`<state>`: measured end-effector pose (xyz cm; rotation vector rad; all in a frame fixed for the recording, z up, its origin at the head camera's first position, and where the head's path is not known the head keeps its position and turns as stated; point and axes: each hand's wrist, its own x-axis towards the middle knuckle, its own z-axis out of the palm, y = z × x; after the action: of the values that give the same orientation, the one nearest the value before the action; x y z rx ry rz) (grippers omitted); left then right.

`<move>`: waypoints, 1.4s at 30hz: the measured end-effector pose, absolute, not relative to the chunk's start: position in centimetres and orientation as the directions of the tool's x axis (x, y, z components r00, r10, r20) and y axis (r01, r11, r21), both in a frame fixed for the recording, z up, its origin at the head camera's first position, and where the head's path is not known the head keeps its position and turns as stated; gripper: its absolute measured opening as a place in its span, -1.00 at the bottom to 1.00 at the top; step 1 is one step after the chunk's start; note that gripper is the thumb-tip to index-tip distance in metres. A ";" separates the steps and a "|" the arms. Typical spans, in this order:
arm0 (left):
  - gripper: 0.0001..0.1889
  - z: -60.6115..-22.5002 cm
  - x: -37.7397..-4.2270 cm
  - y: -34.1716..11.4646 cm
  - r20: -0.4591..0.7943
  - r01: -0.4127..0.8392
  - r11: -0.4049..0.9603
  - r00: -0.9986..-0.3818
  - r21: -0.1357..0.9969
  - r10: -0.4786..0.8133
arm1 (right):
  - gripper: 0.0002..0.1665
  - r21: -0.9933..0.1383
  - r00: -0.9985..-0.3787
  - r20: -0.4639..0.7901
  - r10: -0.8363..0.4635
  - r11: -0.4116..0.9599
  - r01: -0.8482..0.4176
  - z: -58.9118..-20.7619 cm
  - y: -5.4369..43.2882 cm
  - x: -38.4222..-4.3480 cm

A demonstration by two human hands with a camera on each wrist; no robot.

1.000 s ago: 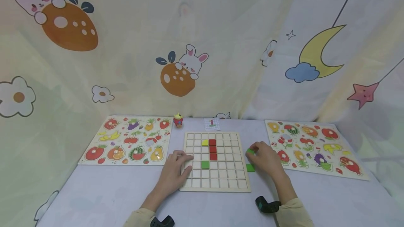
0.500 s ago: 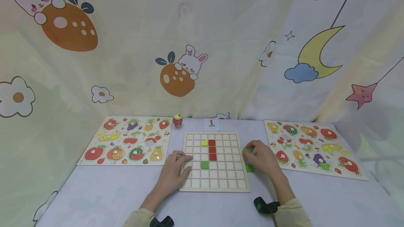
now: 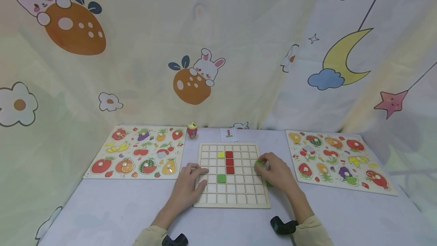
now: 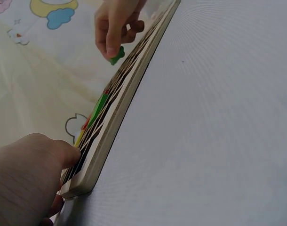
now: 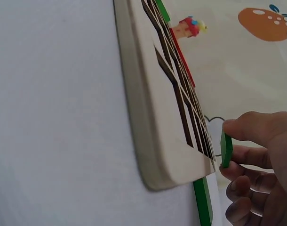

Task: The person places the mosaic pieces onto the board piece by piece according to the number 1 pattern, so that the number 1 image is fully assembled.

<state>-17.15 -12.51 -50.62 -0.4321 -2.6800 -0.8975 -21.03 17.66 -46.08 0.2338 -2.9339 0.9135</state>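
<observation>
A wooden grid board [image 3: 247, 206] lies flat in the middle of the table. Red tiles [image 3: 230, 161] stand in a column in its cells, with a yellow tile [image 3: 221, 155] beside the top one and a green tile [image 3: 221, 178] lower left. My left hand [image 3: 187, 183] holds the board's left edge, thumb over the top in the left wrist view. Between thumb and fingers, my right hand [image 3: 277, 171] pinches a green square tile [image 5: 227, 149] above the board's right edge. Another green tile [image 5: 203, 202] lies against that edge, partly hidden by the hand in the head view.
A fruit puzzle board [image 3: 136, 153] lies at the left and another fruit puzzle board [image 3: 336, 158] at the right. Behind the grid board are a small toy figure [image 3: 192, 130] and a pattern card [image 3: 228, 134]. A printed cloth [image 3: 252, 86] hangs at the back.
My right hand has moved left with the pinched green tile, from beside the board to over its right edge. The left hand stays in place.
</observation>
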 end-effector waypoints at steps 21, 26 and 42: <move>-0.68 -50.4 -17.5 -12.5 0.355 0.379 0.749 -0.912 0.543 0.204 | -0.71 -0.531 -0.966 0.107 -0.235 0.808 -0.255 -45.8 14.2 -20.0; -0.68 -50.3 -17.3 -12.6 0.329 0.359 0.746 -0.924 0.561 0.197 | -0.70 -0.530 -0.969 0.072 -0.235 0.814 -0.237 -46.0 13.3 -19.8; -0.68 -50.5 -17.1 -12.6 0.321 0.344 0.757 -0.929 0.555 0.186 | -0.75 -0.487 -0.912 0.122 -0.393 0.777 -0.399 -46.5 11.2 -18.3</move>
<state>-17.10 -12.58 -50.51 -0.4153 -2.7085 -0.9263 -18.29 11.16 -46.47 0.6573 -2.9485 0.8134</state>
